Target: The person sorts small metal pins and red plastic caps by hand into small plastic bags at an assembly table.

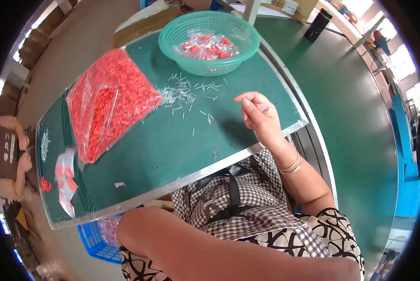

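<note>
My right hand (260, 116) is raised over the right part of the green table (172, 154), with thumb and fingers pressed together. Anything between the fingertips is too small to make out. Loose metal pins (177, 93) lie scattered to its left. Beside them is a clear plastic bag (111, 103) full of small red pieces. A green basket (210, 65) at the back holds clear bags with red pieces. My left forearm crosses the bottom of the view, but my left hand is outside it.
A co-worker's hands (25, 152) are at the far left, near a small pin pile (45, 145) and red pieces (46, 184). Red-and-white packets (66, 180) lie at the table's left. Below its edge is a blue crate (90, 239). A black cylinder (317, 25) stands at upper right.
</note>
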### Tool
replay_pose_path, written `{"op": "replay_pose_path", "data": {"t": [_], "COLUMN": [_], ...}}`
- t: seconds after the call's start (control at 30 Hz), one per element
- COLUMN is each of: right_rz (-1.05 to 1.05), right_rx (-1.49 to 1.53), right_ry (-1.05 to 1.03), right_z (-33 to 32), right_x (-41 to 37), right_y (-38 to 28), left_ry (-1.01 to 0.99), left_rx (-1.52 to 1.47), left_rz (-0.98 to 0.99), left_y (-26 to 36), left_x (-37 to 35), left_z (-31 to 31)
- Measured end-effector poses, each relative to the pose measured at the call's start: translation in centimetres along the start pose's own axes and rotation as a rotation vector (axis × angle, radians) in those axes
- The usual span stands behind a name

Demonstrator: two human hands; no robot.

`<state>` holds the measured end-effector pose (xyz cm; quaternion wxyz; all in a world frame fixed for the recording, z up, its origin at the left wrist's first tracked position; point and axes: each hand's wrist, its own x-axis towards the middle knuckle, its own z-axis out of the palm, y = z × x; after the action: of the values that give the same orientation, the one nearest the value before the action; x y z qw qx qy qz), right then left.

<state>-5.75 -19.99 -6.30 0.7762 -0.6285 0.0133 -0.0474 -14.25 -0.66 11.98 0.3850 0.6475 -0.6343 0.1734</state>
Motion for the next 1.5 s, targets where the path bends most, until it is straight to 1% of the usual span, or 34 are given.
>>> {"op": "replay_pose_path", "data": {"t": [0.1, 0.2, 0.27, 0.37, 0.4, 0.43, 0.47, 0.5, 0.53, 0.57, 0.6, 0.63, 0.67, 0.73, 0.8, 0.83, 0.93, 1.03, 1.13, 1.17, 1.23, 1.33, 1.4, 1.43, 1.5], "right_rz": [-0.023, -0.042, -0.026, 0.016, 0.056, 0.150, 0.165, 0.216, 0.355, 0.399, 0.426, 0.439, 0.474, 0.560, 0.600, 0.611, 0.705, 0.692, 0.732, 0.707, 0.706, 0.760, 0.764, 0.730, 0.710], "right_rx": [0.012, -0.006, -0.026, 0.067, 0.183, 0.179, 0.246, 0.445, 0.511, 0.560, 0.556, 0.520, 0.546, 0.595, 0.548, 0.527, 0.680, 0.672, 0.731, 0.724, 0.728, 0.738, 0.767, 0.694, 0.756], "right_ry": [-0.009, -0.031, -0.058, -0.140, -0.159, -0.050, -0.061, -0.118, 0.040, 0.029, -0.046, -0.029, -0.043, -0.072, -0.037, -0.007, -0.170, -0.178, -0.163, -0.257, -0.252, -0.224, -0.212, -0.171, -0.143], "right_z": [-0.1, 0.7, 1.7, 2.9, 3.5, 5.1, 5.2, 4.9, 6.1, 6.2, 5.8, 6.3, 6.1, 6.7, 8.7, 9.3, 8.6, 8.8, 8.8, 8.6, 8.6, 8.7, 8.6, 9.1, 8.5], "right_x": [-0.3, -0.2, 0.3, 0.4, 0.2, 0.0, 0.4, 0.8, 0.9, 1.8, 2.5, 2.8, 2.8, 3.4, 2.8, 2.7, 4.6, 5.2, 6.2, 6.7, 7.0, 7.5, 7.8, 7.6, 8.1], "right_y": [-1.1, -2.5, -3.2, -4.5, -5.3, -6.7, -6.0, -4.9, -5.1, -3.9, -2.5, -2.0, -0.8, 0.5, -0.1, -0.3, 1.2, 1.4, 2.2, 2.9, 2.8, 3.0, 3.1, 2.5, 2.8], "left_ry": [0.018, 0.089, 0.197, 0.396, 0.454, 0.501, 0.501, 0.534, 0.369, 0.372, 0.428, 0.585, 0.419, 0.372, 0.537, 0.640, 0.531, 0.773, 0.885, 0.928, 1.013, 0.998, 0.975, 0.961, 0.936], "left_rx": [0.031, 0.070, 0.107, 0.117, 0.095, 0.067, 0.019, -0.055, -0.065, -0.052, -0.066, 0.036, 0.092, 0.182, 0.257, 0.171, 0.013, -0.113, -0.102, -0.110, -0.135, -0.200, -0.187, -0.183, -0.108], "left_rz": [-0.033, -0.110, -0.225, -0.454, -0.537, -0.611, -0.657, -0.625, -0.803, -0.843, -0.863, -0.820, -0.845, -0.885, -0.861, -0.897, -1.058, -0.894, -0.830, -0.854, -0.906, -0.954, -0.939, -0.929, -0.908], "left_y": [0.0, 0.2, -0.3, -1.6, -2.6, -3.7, -5.1, -7.4, -7.9, -8.9, -9.9, -10.4, -10.5, -11.8, -12.2, -12.6, -13.1, -13.3, -13.9, -14.2, -13.3, -13.6, -14.3, -14.7, -15.2], "left_x": [0.3, 0.0, -0.5, -1.6, -2.1, -2.8, -3.8, -5.2, -6.9, -8.5, -9.4, -9.9, -10.5, -11.6, -12.1, -12.2, -13.0, -14.0, -14.3, -14.4, -14.0, -14.3, -14.5, -14.6, -14.5], "left_z": [-1.4, -3.1, -4.4, -4.7, -4.0, -2.9, -1.2, 1.1, 2.7, 4.9, 6.5, 7.7, 7.2, 8.0, 8.8, 8.8, 7.2, 7.0, 7.0, 6.9, 5.9, 5.8, 5.9, 6.0, 5.9]}}
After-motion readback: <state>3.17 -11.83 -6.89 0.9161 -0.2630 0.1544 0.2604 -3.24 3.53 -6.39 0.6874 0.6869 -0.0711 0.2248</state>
